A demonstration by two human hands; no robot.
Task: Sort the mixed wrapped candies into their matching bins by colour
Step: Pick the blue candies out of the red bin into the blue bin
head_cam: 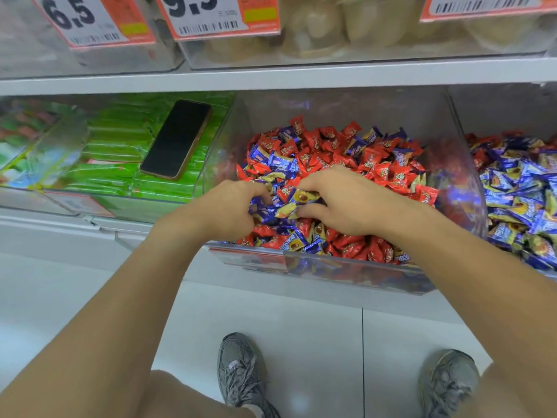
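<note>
Shop shelving fills the view: white shelves (271,75) carry clear plastic bins, price tags (211,16) hang above, and pale floor tiles and grey shoes (241,372) show below. Both hands work inside the middle bin (346,268), which holds a mix of red candies (373,170) and blue candies (272,162).

The left hand (224,211) has its fingers curled down into the heap, closed round a small bunch of blue wrappers; the fingertips themselves are buried, so how many pieces it holds cannot be told. Just right of those fingers, nearly touching them, the right hand (343,200) pinches a blue-and-yellow candy (297,203) between thumb and curled fingers. It appears that blue pieces are being gathered out of the red ones, the left hand serving as a store so that several can be carried in one trip.

Well to the right of the right hand's fingers stands the blue bin (482,188), mostly blue-and-yellow wrappers with some red at its back, so it is the likely home for what is held. Red pieces lie beyond and beneath both sets of fingers, so much sorting seems left.

Left of the left hand's fingers, a phone (176,138) lies face up on green packets (120,143) in another bin, presumably parked there to free both hands.
</note>
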